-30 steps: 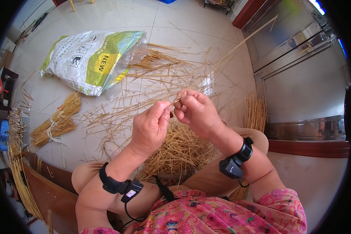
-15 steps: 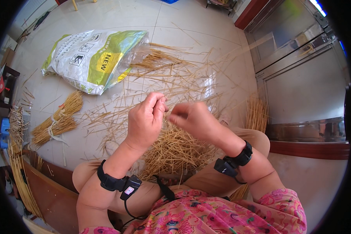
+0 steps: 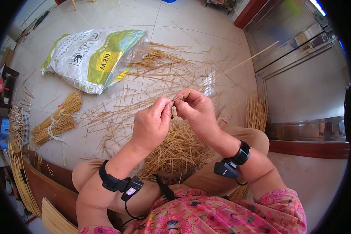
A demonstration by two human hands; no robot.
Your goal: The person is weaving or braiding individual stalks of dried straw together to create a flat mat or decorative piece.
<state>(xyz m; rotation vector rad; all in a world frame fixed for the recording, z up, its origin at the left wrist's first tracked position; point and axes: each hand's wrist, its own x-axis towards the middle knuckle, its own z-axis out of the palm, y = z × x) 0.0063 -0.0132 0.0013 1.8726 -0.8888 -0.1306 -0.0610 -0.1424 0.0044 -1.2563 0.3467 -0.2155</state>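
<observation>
My left hand (image 3: 152, 121) and my right hand (image 3: 197, 111) meet in front of me, above a loose pile of straw (image 3: 179, 150) between my legs. Both hands are closed, thumbs and fingertips pinching one thin straw stalk (image 3: 249, 58). Its long end slants up and to the right past my right hand, toward the metal door. My fingers hide where the stalk's near end lies. Dark straps with small boxes circle both forearms.
A white and green sack (image 3: 82, 58) lies far left, straw spilling from its mouth. Tied straw bundles (image 3: 60, 119) rest at left, near a wooden board (image 3: 50, 187). Another straw bunch (image 3: 256, 115) leans by the metal door (image 3: 304, 89). Loose stalks litter the tiles.
My right hand has come up and in to meet my left, which shifted slightly right. The stalk, blurred before, is now sharp. A pale straw-like slab shows more at lower left.
</observation>
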